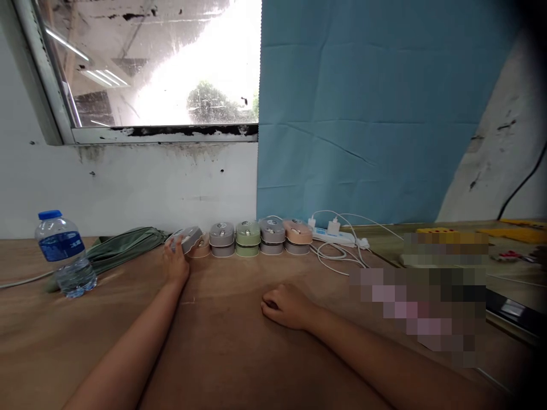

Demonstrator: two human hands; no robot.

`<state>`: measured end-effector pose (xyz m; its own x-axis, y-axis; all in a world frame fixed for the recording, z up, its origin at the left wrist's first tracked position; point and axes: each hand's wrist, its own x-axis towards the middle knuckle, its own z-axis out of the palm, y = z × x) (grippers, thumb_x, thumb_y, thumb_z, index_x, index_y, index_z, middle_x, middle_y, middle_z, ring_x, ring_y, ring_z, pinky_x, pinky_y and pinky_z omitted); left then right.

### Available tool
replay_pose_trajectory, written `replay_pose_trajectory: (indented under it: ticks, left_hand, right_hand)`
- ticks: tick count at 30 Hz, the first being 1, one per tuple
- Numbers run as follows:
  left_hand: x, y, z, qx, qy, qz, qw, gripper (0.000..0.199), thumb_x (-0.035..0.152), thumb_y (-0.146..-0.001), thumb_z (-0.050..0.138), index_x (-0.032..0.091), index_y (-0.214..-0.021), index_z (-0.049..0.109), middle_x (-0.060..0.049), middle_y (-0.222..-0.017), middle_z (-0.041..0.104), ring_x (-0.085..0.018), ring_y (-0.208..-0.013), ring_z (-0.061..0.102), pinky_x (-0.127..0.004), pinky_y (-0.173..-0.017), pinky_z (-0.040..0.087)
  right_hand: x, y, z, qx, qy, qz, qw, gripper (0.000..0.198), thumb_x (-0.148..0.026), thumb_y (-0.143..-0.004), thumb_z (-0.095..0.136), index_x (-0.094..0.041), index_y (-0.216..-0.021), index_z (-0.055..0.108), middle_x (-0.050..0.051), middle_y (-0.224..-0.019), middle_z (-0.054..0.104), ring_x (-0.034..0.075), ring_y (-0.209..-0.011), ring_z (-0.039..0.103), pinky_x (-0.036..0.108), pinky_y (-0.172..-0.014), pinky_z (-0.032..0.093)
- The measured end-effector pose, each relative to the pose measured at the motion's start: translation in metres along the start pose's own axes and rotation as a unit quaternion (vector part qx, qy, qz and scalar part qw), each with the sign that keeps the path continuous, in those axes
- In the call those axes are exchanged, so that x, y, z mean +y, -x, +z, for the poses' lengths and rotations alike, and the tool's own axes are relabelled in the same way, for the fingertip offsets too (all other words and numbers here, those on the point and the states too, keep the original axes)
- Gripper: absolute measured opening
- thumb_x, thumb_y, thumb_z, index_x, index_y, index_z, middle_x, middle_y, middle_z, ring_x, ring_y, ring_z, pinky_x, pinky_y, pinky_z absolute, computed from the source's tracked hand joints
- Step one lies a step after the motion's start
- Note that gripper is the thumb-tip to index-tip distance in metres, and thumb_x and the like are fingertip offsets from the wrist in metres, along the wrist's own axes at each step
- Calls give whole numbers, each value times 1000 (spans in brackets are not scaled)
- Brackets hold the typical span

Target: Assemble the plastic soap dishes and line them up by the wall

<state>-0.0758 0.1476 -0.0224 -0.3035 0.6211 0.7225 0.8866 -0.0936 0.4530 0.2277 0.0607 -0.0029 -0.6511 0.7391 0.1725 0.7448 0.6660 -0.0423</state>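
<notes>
While 1 gray box was held tilted by the L hand at the L end of the row, w/ the fingers closed about it & the thumb set at its R side, 1 beige box was seen just to the R, partly hidden by that grip. Whether the gray box was lifted fully off the wooden tabletop couldn't be told. Four two-tier stacks were lined up next, set close tog.: 1st gray stack, green stack, 2nd gray stack & pink-topped stack w/ a gray lower tier, i.e. 8 tiers counted. The R hand was rested on the tabletop, nearer the wearer than the stacks & apart from them, fingers curled in narrow; whether anything was held inside couldn't be told. Two white chargers were plugged into 1 power strip R of the stacks; white cables were looped beside it, exact no. unclear. On the far L, 1 water bottle w/ blue cap was stood near 1 green cloth item. One window & 1 blue curtain were seen behind. An area on the R was pixelated, so its contents couldn't be counted.
</notes>
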Motion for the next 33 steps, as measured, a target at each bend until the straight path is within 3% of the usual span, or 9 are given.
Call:
replay_pose_trajectory:
  ticks: [3,7,10,13,19,22,25,29,33]
  left_hand:
    - [-6,4,-7,37,38,-68,996,69,-7,-61,41,16,-126,34,-14,-123,27,-27,-118,34,-43,-99,31]
    - [-14,9,-17,94,80,-145,982,63,-2,-64,46,9,-124,29,-16,-117,25,-29,-118,30,-44,-97,33]
    - [-15,13,-27,128,108,-170,971,61,6,-70,50,11,-124,23,-16,-119,22,-27,-120,27,-43,-99,31]
    - [-9,22,-37,127,148,-156,968,60,16,-74,53,14,-125,21,-15,-120,23,-26,-118,31,-43,-100,30]
    - [15,44,-44,-18,281,-9,960,55,33,-81,47,20,-126,18,-13,-126,27,-26,-118,36,-43,-97,34]
    - [25,52,-48,-111,288,83,948,53,29,-82,45,22,-127,18,-12,-126,30,-23,-115,41,-38,-94,40]
    - [35,58,-57,-196,246,231,921,54,17,-80,45,22,-127,18,-13,-127,27,-24,-123,30,-41,-98,35]
    - [45,64,-66,-296,186,357,866,58,2,-76,39,24,-126,22,-13,-128,27,-22,-121,33,-40,-97,36]
    - [49,66,-66,-322,172,409,836,59,1,-74,40,25,-126,25,-12,-128,28,-22,-118,37,-37,-95,39]
  right_hand:
    - [0,0,1,4,-5,-2,1000,26,-25,-79,45,-17,-60,61,2,-60,63,11,-52,48,24,-49,19]
    - [2,0,3,12,-16,-2,1000,25,-24,-78,45,-17,-59,60,2,-59,63,12,-52,48,24,-50,20]
    - [3,0,4,18,-29,-2,999,25,-24,-77,45,-16,-57,58,2,-58,62,11,-52,47,24,-50,20]
    - [2,1,4,26,-51,1,998,24,-24,-76,46,-16,-55,55,1,-56,60,11,-51,46,24,-50,20]
    - [5,-1,10,77,-138,47,986,21,-21,-70,51,-17,-51,45,-3,-50,50,9,-49,41,22,-49,23]
    - [10,-5,13,143,-194,93,966,14,-21,-74,45,-18,-60,44,-1,-58,50,11,-55,43,21,-51,29]
    - [17,-8,13,185,-255,112,943,8,-25,-78,39,-18,-75,42,0,-67,50,12,-57,45,22,-52,35]
    - [21,-7,13,187,-326,86,923,23,-32,-79,38,-18,-98,38,4,-92,54,12,-61,50,24,-56,42]
    - [22,-2,12,157,-409,-2,899,49,-45,-77,46,-19,-117,35,9,-115,47,19,-92,51,31,-76,43]
